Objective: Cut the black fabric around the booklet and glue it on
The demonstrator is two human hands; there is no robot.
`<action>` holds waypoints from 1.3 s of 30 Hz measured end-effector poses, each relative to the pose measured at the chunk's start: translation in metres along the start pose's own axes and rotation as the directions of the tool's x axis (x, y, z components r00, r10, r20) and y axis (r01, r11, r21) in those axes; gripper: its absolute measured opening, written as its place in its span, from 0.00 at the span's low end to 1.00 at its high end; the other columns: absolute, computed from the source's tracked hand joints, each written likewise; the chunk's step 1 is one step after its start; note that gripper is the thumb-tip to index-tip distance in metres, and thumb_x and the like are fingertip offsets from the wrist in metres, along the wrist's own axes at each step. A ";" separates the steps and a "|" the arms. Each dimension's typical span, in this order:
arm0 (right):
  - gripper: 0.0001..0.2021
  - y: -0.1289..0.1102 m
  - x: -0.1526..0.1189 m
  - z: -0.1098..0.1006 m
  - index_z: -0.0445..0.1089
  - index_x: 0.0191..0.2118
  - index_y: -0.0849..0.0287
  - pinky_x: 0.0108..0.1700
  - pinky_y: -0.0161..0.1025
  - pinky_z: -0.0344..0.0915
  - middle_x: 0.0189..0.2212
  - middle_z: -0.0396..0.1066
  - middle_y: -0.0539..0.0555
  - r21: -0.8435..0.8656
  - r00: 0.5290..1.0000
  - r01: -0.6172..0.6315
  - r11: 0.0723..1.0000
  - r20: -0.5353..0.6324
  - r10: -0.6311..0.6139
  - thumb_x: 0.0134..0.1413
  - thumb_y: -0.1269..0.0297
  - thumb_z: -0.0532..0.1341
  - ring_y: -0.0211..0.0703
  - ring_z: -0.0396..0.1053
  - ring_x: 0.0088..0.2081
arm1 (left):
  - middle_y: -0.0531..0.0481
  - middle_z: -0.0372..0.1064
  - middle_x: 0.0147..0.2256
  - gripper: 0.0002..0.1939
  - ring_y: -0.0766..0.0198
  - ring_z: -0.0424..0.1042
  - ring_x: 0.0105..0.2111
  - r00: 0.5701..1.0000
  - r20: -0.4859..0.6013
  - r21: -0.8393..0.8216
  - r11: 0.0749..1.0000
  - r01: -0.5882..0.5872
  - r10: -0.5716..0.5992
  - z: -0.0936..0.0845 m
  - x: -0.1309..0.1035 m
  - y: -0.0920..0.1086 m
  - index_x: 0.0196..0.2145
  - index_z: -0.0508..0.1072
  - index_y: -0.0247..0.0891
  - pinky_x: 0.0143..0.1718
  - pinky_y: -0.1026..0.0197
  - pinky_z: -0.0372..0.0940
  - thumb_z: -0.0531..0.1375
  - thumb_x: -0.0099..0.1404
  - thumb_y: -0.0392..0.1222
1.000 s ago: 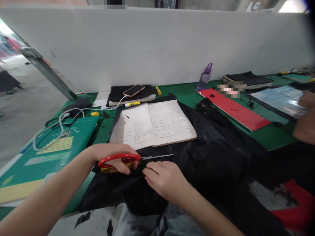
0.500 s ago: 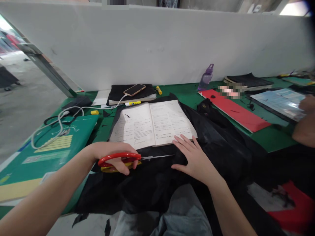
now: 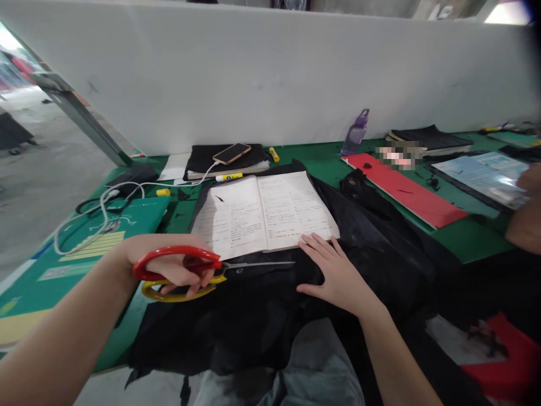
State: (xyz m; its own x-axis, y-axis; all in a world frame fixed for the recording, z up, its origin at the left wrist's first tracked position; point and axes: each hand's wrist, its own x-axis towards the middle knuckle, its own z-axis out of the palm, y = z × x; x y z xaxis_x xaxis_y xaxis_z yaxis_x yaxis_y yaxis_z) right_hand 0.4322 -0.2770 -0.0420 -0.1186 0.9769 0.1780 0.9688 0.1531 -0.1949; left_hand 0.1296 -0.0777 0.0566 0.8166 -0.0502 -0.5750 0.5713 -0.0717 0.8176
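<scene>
My left hand (image 3: 177, 274) grips scissors (image 3: 214, 260) with one red and one yellow handle. The handles are spread and the blades point right, over black fabric (image 3: 236, 332) along the near edge of an open book (image 3: 291, 211). The lower blade is hard to see against the dark fabric. Flat, with fingers apart, my right hand (image 3: 332, 273) rests on the book's lower right corner and the fabric beside it. The book lies on the fabric with its printed pages up. A small dark scrap (image 3: 220, 199) sits on the left page.
Left lies a green booklet (image 3: 139, 217) with a white cable (image 3: 103, 217) across it. Behind the book are a glue stick (image 3: 230, 177) and a phone (image 3: 232, 153) on a black-covered book. A purple bottle (image 3: 355, 134) and red folder (image 3: 406, 192) stand right, near another person's hand (image 3: 528, 180).
My left hand has moved left with the scissors, and the handles have spread wider apart. My right hand stays in almost the same place on the book and fabric.
</scene>
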 end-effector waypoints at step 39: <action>0.10 -0.102 0.036 0.001 0.63 0.32 0.60 0.23 0.30 0.60 0.21 0.67 0.47 0.956 0.875 -0.281 0.085 0.219 0.431 0.56 0.57 0.58 0.31 0.63 0.19 | 0.47 0.72 0.27 0.20 0.63 0.70 0.26 0.643 -0.681 -0.427 0.524 -0.737 0.349 0.048 0.120 0.002 0.22 0.57 0.38 0.29 0.61 0.65 0.52 0.66 0.52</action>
State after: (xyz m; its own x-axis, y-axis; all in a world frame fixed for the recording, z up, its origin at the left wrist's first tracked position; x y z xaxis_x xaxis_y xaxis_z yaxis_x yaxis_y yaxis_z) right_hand 0.3288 -0.2574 -0.0164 0.2658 0.9539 -0.1397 -0.0922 -0.1190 -0.9886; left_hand 0.2251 -0.1316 -0.0119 0.7810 0.6212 -0.0641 -0.2671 0.4251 0.8648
